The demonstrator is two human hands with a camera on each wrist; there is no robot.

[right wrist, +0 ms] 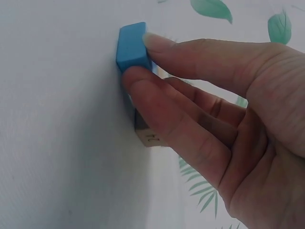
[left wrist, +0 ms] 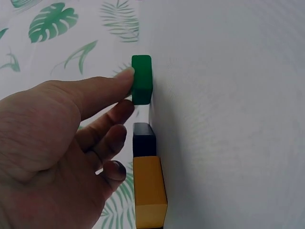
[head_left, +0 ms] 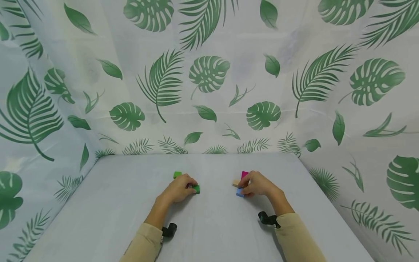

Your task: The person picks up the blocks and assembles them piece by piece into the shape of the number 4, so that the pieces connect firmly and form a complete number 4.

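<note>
My left hand (head_left: 178,188) pinches a dark green block (head_left: 196,189) low over the white table, its thumb tip against the block's side in the left wrist view. Below it there stand a black block (left wrist: 144,143) and an orange block (left wrist: 148,183), hidden behind that hand in the head view. My right hand (head_left: 260,185) grips a blue block (head_left: 240,193) between thumb and fingers. Close behind the blue block are a tan wooden block (head_left: 235,183) and a magenta block (head_left: 244,174), partly covered by the fingers. The wooden block carries a printed number.
A light green block (head_left: 177,174) lies just beyond my left hand. White cloth covers the table (head_left: 216,229), and leaf-patterned sheets (head_left: 209,123) rise at its back and sides. A black wrist camera (head_left: 169,230) sits at my left sleeve, another (head_left: 266,218) at my right.
</note>
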